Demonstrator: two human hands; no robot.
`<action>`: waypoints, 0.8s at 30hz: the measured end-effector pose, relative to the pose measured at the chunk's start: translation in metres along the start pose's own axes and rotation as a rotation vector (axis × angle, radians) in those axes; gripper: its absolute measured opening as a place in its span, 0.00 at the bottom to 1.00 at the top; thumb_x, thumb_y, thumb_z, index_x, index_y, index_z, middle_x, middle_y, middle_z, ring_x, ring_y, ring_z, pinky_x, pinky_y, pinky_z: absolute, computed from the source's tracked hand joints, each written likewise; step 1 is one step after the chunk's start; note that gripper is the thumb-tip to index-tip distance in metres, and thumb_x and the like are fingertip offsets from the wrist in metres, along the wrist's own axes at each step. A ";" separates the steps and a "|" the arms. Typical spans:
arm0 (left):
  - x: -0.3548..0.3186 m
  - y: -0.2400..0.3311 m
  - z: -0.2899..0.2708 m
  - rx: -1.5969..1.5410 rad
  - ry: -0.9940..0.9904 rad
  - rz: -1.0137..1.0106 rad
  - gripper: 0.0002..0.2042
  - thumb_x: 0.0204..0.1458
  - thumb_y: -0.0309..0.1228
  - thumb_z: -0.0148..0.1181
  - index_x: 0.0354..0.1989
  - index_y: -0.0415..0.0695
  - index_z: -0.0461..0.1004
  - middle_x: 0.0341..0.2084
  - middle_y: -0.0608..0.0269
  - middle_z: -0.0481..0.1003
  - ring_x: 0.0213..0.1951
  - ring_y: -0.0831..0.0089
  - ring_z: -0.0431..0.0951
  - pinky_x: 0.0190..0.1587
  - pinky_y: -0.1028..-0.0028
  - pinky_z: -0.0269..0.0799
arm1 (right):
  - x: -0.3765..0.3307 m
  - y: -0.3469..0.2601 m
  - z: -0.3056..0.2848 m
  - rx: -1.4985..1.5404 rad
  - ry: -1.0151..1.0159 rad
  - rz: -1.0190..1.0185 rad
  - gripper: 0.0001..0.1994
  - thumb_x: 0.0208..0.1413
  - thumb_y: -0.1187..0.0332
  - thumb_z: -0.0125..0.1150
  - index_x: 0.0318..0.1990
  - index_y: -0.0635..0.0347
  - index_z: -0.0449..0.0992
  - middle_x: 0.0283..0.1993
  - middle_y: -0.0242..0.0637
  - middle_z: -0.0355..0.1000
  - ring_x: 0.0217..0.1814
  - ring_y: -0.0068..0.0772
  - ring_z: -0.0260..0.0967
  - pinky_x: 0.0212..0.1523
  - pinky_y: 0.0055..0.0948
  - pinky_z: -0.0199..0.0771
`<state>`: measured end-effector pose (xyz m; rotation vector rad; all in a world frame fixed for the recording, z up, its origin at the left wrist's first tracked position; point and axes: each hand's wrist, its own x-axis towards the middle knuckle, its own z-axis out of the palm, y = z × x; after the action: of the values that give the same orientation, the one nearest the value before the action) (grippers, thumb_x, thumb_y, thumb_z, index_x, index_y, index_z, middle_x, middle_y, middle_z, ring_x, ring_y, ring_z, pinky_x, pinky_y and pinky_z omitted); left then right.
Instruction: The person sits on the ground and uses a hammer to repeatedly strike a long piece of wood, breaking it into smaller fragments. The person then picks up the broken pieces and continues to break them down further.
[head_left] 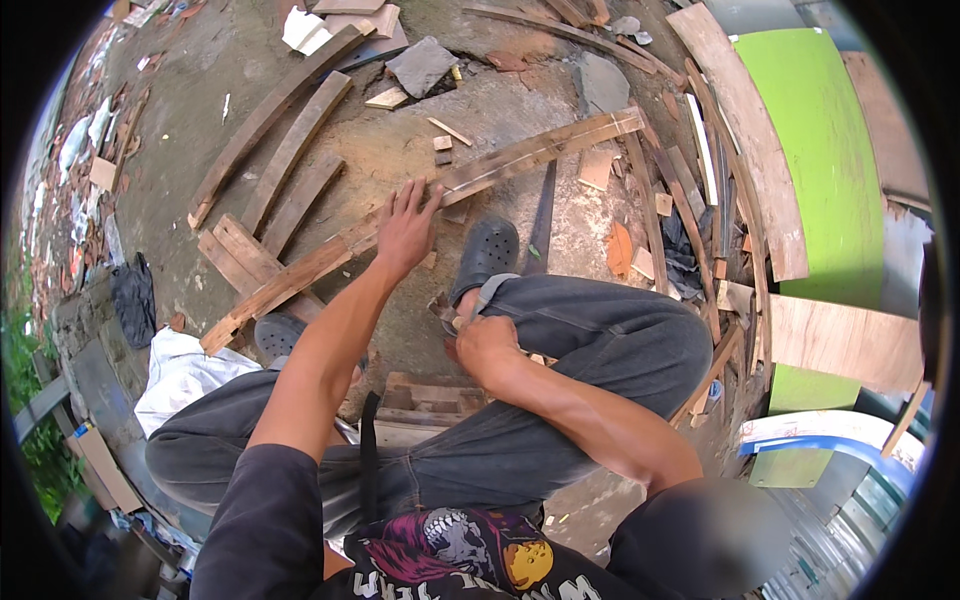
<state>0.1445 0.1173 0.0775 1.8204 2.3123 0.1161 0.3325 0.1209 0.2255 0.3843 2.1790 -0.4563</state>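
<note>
My left hand [408, 228] lies on a long wooden plank [540, 150], its fingers stretched across the wood. The plank runs slantwise from near my left foot up to the far right, with a pale line along part of it. My right hand [487, 350] is closed in front of my right shin. A small brownish object [441, 312] shows at its fingers, mostly hidden, and its kind I cannot make out. Just beyond my right clog [487, 255], a dark tapered strip [541, 220] extends from under the plank.
Several loose boards [300, 150] lie at the far left, near flat grey stones [422, 66]. A stack of long planks [745, 140] and a green panel [815, 150] stand right. A white sack [185, 375] sits by my left knee; a small wooden frame [425, 395] is between my legs.
</note>
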 end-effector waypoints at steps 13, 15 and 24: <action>0.042 0.002 0.003 -0.058 -0.019 0.189 0.14 0.50 0.29 0.54 0.46 0.47 0.72 0.47 0.60 0.72 0.54 0.61 0.70 0.52 0.58 0.69 | -0.005 -0.005 -0.007 -0.162 -0.043 -0.053 0.13 0.51 0.71 0.61 0.44 0.57 0.82 0.47 0.34 0.75 0.47 0.37 0.75 0.26 0.47 0.74; 0.042 -0.002 0.008 -0.059 -0.001 0.203 0.13 0.50 0.29 0.53 0.45 0.46 0.72 0.47 0.59 0.72 0.53 0.62 0.71 0.50 0.59 0.70 | -0.008 -0.006 -0.010 -0.176 -0.039 -0.058 0.12 0.51 0.71 0.61 0.44 0.57 0.82 0.47 0.34 0.75 0.47 0.37 0.74 0.25 0.47 0.74; 0.043 -0.002 0.014 0.047 -0.030 0.205 0.12 0.52 0.29 0.51 0.45 0.44 0.71 0.47 0.59 0.71 0.55 0.62 0.70 0.51 0.61 0.70 | -0.004 -0.008 -0.009 -0.131 -0.051 -0.040 0.14 0.48 0.70 0.65 0.45 0.56 0.82 0.48 0.38 0.76 0.48 0.42 0.74 0.30 0.46 0.72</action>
<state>0.1357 0.1573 0.0591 2.0643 2.1202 0.0644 0.3256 0.1174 0.2351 0.2549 2.1563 -0.3398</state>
